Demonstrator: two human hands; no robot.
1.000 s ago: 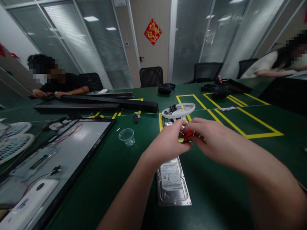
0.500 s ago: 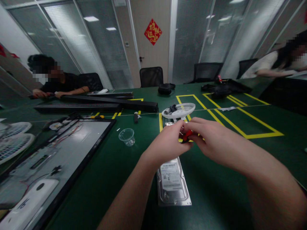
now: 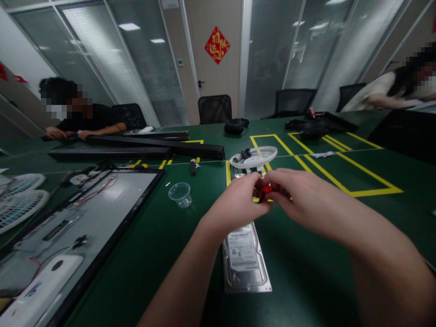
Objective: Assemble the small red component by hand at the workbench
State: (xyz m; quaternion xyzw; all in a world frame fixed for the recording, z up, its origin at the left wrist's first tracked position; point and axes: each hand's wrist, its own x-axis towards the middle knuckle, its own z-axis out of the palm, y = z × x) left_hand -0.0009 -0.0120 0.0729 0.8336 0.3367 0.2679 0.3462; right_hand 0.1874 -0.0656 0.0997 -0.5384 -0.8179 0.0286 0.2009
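My left hand [image 3: 240, 200] and my right hand [image 3: 296, 190] meet above the table, both with fingers closed. Between their fingertips is a small red-and-black object [image 3: 265, 192], mostly covered by the fingers, so its exact kind does not show. Below my left hand a silver hard drive [image 3: 245, 261] lies label side up on the green table. Its far part is hidden by my hand. Past my hands, a white plastic basket [image 3: 257, 158] holds small dark and metallic parts. A clear plastic cup [image 3: 181, 195] stands left of my left hand.
At left lies a large opened panel [image 3: 112, 204] with wires and a white device [image 3: 44, 286] on it. Long black bars [image 3: 136, 147] lie farther back, near a seated person [image 3: 98, 118]. Another person [image 3: 378, 97] sits far right. Yellow tape [image 3: 371, 193] marks the table.
The red-and-black object has turned slightly between my fingertips. My hands have stayed almost in the same place, and the hard drive has not moved.
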